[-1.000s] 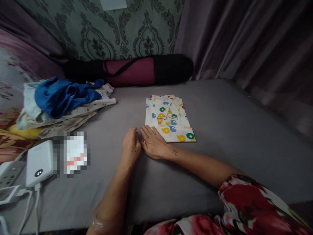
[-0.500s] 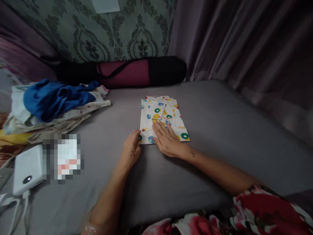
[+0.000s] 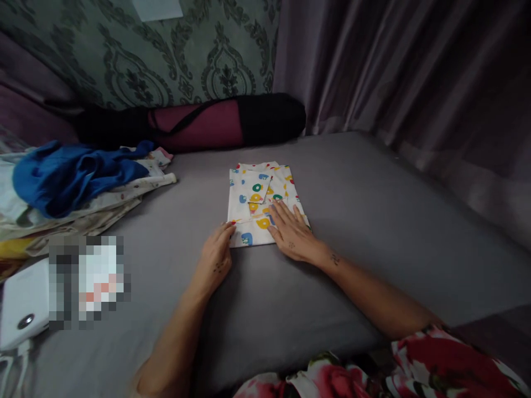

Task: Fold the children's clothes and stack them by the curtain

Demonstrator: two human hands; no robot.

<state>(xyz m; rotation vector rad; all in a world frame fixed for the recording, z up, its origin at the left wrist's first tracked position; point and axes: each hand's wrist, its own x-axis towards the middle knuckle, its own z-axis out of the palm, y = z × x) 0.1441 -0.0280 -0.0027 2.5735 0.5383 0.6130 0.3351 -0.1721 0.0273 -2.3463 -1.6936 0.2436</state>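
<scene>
Since 1 s ago: right hand (image 3: 290, 235) has moved from the near-left corner of the folded printed cloth (image 3: 238, 209) to its near-right part. Hands now apart: right lies flat, fingers extended, on the near flap; left hand (image 3: 215, 254) curls at the near-left corner, can't tell if it pinches. Cloth sits mid-bed (image 3: 360, 221), well in from the far edge. Container: long black-and-maroon bag (image 3: 199, 124) along the far edge, contents hidden. Clothes pile, blue garment (image 3: 78, 174) on top, toward far-left corner; white device (image 3: 27, 304) with cables, near left. Room: patterned wallpaper (image 3: 178, 55), purplish curtain (image 3: 332, 66) right.
</scene>
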